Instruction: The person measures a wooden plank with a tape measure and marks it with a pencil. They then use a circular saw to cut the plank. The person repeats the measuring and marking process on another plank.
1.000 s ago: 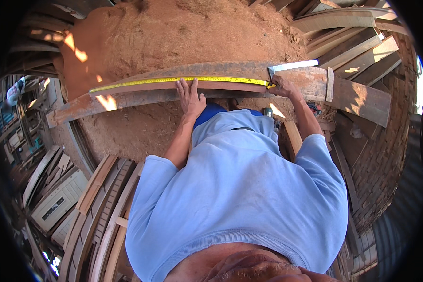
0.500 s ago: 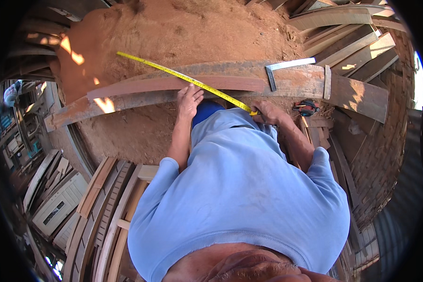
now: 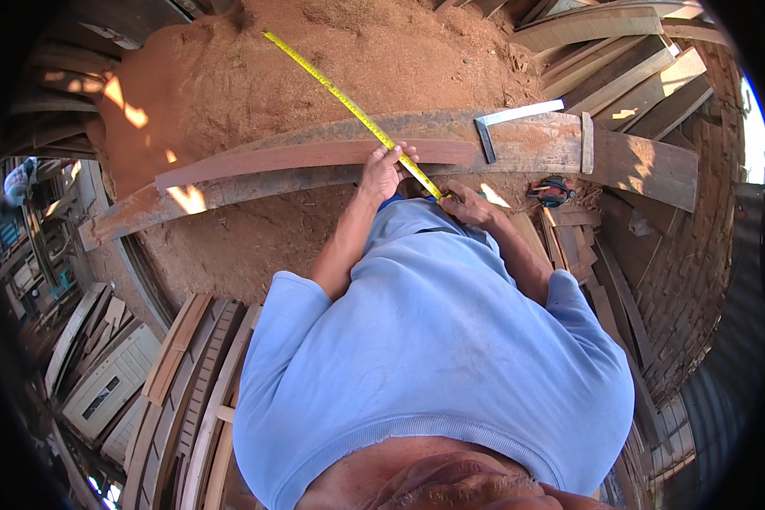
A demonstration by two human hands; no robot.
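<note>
A yellow tape measure [image 3: 340, 95] runs out at a slant, its blade crossing over a reddish wooden board [image 3: 280, 159] toward the far left. Close to my waist, my right hand [image 3: 467, 206] is closed round its near end; the case is mostly hidden by the fingers. My left hand [image 3: 384, 172] has its fingers closed on the blade partway along, right by the board's near edge. That board lies along a longer, weathered plank [image 3: 535, 146]. On the plank, right of the board, rests a try square [image 3: 506, 116] with a dark stock and silver blade.
A black and red tool [image 3: 552, 191] sits on the ground beyond my right forearm. Stacked timber [image 3: 629, 76] fills the far right, and more boards [image 3: 187, 365] stand at the near left. Reddish sawdust [image 3: 399, 51] covers the ground behind the plank.
The tape blade has swung to a steeper slant, its far end moving away and to the right. My left hand has shifted right, up onto the blade. My right hand moved slightly left.
</note>
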